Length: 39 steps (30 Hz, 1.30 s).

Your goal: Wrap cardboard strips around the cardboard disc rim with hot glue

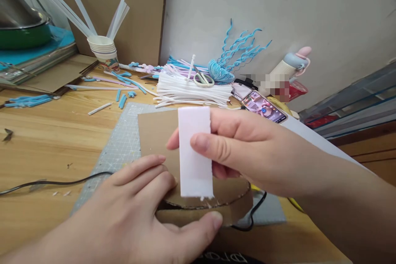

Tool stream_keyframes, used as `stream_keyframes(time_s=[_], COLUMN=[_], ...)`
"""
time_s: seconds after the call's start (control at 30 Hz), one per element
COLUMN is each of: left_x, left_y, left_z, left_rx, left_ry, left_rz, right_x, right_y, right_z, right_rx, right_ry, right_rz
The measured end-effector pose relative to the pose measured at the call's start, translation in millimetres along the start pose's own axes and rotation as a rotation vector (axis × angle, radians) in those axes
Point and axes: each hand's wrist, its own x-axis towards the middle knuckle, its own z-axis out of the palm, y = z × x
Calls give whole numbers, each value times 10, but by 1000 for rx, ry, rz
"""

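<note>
A small white rectangular piece (195, 165) with ragged edges, paper or foam, stands upright in my right hand (244, 144), pinched between thumb and fingers. Just below it is a cardboard shape (229, 194) with a curved edge and a bent side strip. My left hand (145, 202) grips this shape, fingers over the top and thumb along the near side. Part of the cardboard is hidden by the white piece and my hands. Behind it, a flat cardboard sheet (157, 132) lies on the grey cutting mat (120, 136).
White pipe cleaners (192, 90) are heaped at the back with scissors (204, 80) on top. Blue coiled pipe cleaners (221, 70), stacked paper cups (103, 45), a lit phone (264, 107) and a bottle (281, 72) stand around. A black cable (62, 182) crosses the left side.
</note>
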Motion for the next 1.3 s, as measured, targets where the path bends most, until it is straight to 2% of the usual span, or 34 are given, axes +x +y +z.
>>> stream_keyframes(time_s=[0.07, 0.13, 0.23, 0.33, 0.53, 0.73, 1.03, 1.3], left_x=[0, -34, -123, -193, -200, -124, -175, -94], left_y=[13, 21, 12, -14, -27, -5, -6, 5], left_z=[-5, -13, -8, 6, -8, 23, 58, 2], left_rx=[-21, -35, -41, -52, -15, -26, -4, -7], left_ry=[7, -13, -59, -75, -99, -55, -48, -50], left_rz=[-18, -6, 23, 30, 104, 58, 65, 5], right_x=[24, 30, 10, -27, -83, -154, -156, -250], right_y=[42, 81, 113, 102, 31, 30, 122, 128], right_z=[-69, -135, -181, -157, -42, -8, -53, -182], right_rx=[26, 57, 145, 215, 295, 178, 135, -2], right_ry=[0, -56, -117, -133, -123, -116, -65, -4], right_rz=[-35, -48, 2, 78, 88, 197, 133, 195])
